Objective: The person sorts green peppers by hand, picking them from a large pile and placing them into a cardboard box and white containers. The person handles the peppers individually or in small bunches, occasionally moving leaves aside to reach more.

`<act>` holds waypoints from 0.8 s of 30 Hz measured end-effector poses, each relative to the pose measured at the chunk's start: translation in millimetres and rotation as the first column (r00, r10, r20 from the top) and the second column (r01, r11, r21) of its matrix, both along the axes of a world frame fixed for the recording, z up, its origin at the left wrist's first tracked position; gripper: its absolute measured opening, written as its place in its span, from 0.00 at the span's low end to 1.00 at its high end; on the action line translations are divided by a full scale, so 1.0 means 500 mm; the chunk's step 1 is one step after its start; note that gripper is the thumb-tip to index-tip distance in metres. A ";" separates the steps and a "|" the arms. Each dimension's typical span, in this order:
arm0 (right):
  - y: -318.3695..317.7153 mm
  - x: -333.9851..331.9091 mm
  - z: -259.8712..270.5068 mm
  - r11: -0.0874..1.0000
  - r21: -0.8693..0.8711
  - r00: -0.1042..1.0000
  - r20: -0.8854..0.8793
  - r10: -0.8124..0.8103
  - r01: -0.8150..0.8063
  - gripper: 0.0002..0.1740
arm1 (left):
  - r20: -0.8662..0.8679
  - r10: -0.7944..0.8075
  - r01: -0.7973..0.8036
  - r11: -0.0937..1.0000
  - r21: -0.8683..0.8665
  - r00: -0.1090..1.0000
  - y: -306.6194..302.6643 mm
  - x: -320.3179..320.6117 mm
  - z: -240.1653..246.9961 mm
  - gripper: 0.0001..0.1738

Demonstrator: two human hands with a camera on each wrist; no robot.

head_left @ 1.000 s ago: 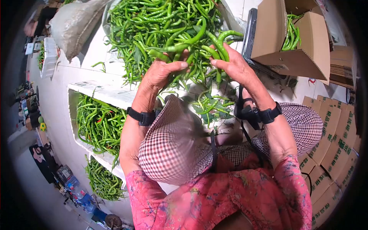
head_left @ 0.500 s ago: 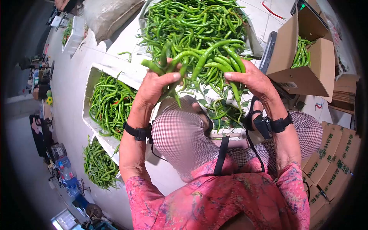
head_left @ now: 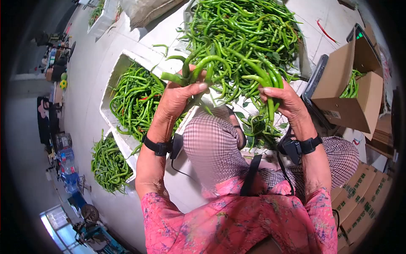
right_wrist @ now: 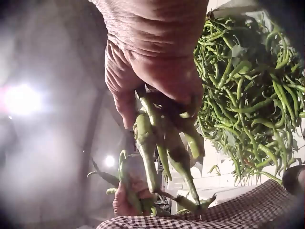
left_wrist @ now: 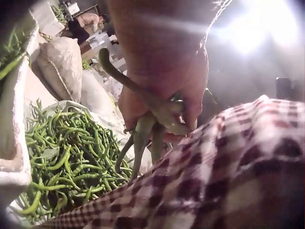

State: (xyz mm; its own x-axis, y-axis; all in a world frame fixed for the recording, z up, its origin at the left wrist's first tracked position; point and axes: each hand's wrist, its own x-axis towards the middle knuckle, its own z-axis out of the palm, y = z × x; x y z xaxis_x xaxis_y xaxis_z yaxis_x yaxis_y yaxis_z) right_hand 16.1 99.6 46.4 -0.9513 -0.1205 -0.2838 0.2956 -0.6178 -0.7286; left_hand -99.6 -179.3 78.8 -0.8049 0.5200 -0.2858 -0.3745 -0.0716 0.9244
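Observation:
My left hand (head_left: 179, 96) grips several long green chili peppers (head_left: 172, 78), its thumb laid across them; they also show below the fingers in the left wrist view. Level with it on the right, my right hand (head_left: 287, 98) holds another bunch of green chili peppers (right_wrist: 147, 148), pinched between thumb and fingers, several hanging down in the right wrist view. The hands are apart, above the near edge of a big heap of green chili peppers (head_left: 245, 34). Between the feet lies a smaller scatter of peppers and leaves (head_left: 259, 131).
At left stands a white foam box (head_left: 111, 91) of peppers, with another pepper pile (head_left: 109, 164) beyond. A cardboard box (head_left: 351, 111) with some peppers is at right, near flattened cartons (head_left: 368, 199). A stuffed sack (head_left: 148, 10) lies behind; one red pepper (head_left: 326, 31) is on the floor.
Both hands have drawn apart, each keeping its peppers, and sit nearer the body than a second ago. The head view has turned, shifting the heap and boxes to the right.

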 end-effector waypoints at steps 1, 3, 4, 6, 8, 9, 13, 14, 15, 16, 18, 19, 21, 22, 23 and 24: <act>0.000 -0.003 -0.003 1.000 -0.006 0.999 0.039 -0.018 0.018 0.22 | 0.001 0.016 -0.016 1.000 -0.004 1.000 -0.011 0.005 0.005 0.28; 0.004 -0.008 -0.018 0.997 0.023 0.996 0.054 -0.069 0.067 0.22 | -0.050 0.074 -0.074 0.997 0.010 0.996 -0.030 0.018 0.027 0.24; 0.010 -0.012 -0.031 0.996 0.040 0.996 0.053 -0.077 0.075 0.22 | -0.153 0.068 -0.095 0.980 -0.177 0.986 -0.041 0.028 0.054 0.23; 0.008 -0.017 -0.024 0.993 0.040 0.991 0.076 -0.113 0.110 0.20 | -0.357 -0.056 -0.081 0.931 -0.356 0.932 -0.079 0.032 0.074 0.20; 0.018 -0.021 -0.051 0.993 0.027 0.991 0.076 -0.112 0.111 0.19 | -0.476 -0.084 -0.144 0.895 -0.423 0.876 -0.119 0.043 0.081 0.18; 0.013 -0.021 -0.052 0.990 0.040 0.987 0.082 -0.136 0.133 0.20 | -0.519 -0.071 -0.203 0.869 -0.452 0.852 -0.143 0.048 0.076 0.17; 0.000 -0.017 -0.069 0.991 0.086 0.987 0.115 -0.110 0.100 0.22 | -0.537 -0.070 -0.292 0.777 -0.557 0.840 -0.246 0.057 0.026 0.18; -0.005 -0.014 -0.072 0.990 0.097 0.986 0.124 -0.112 0.100 0.22 | -0.534 -0.044 -0.303 0.783 -0.543 0.844 -0.260 0.062 0.016 0.19; -0.010 -0.012 -0.076 0.989 0.108 0.984 0.135 -0.112 0.098 0.22 | -0.530 -0.016 -0.315 0.788 -0.529 0.848 -0.275 0.067 0.007 0.21; -0.013 -0.011 -0.079 0.990 0.109 0.984 0.142 -0.103 0.088 0.22 | -0.420 0.042 -0.286 0.793 -0.537 0.907 -0.294 0.074 0.002 0.23; -0.013 -0.009 -0.087 0.992 0.100 0.981 0.167 -0.094 0.078 0.21 | -0.224 0.193 -0.282 0.823 -0.494 0.955 -0.310 0.085 0.002 0.28; -0.012 -0.008 -0.092 0.991 0.110 0.980 0.175 -0.097 0.079 0.21 | -0.194 0.224 -0.290 0.834 -0.469 0.955 -0.316 0.089 0.006 0.31; -0.010 -0.004 -0.102 0.991 0.110 0.985 0.144 -0.098 0.083 0.19 | -0.085 0.317 -0.326 0.876 -0.357 0.945 -0.354 0.089 -0.026 0.34; -0.007 -0.001 -0.107 0.989 0.123 0.985 0.145 -0.097 0.080 0.18 | -0.064 0.343 -0.345 0.887 -0.306 0.937 -0.370 0.093 -0.042 0.34; -0.006 0.001 -0.111 0.987 0.138 0.984 0.145 -0.098 0.078 0.18 | -0.063 0.349 -0.351 0.885 -0.306 0.935 -0.379 0.095 -0.049 0.34; -0.007 0.002 -0.112 0.988 0.138 0.985 0.148 -0.093 0.072 0.18 | 0.013 0.375 -0.365 0.910 -0.195 0.927 -0.389 0.097 -0.055 0.33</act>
State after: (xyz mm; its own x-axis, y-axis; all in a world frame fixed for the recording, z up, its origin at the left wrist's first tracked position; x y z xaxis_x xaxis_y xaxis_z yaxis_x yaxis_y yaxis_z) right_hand 17.0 95.9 -9.7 -0.9002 0.0050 -0.4354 0.3623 -0.5463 -0.7552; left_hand -51.3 -373.6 51.2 -0.9118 0.1217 -0.3922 -0.3996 -0.0431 0.9157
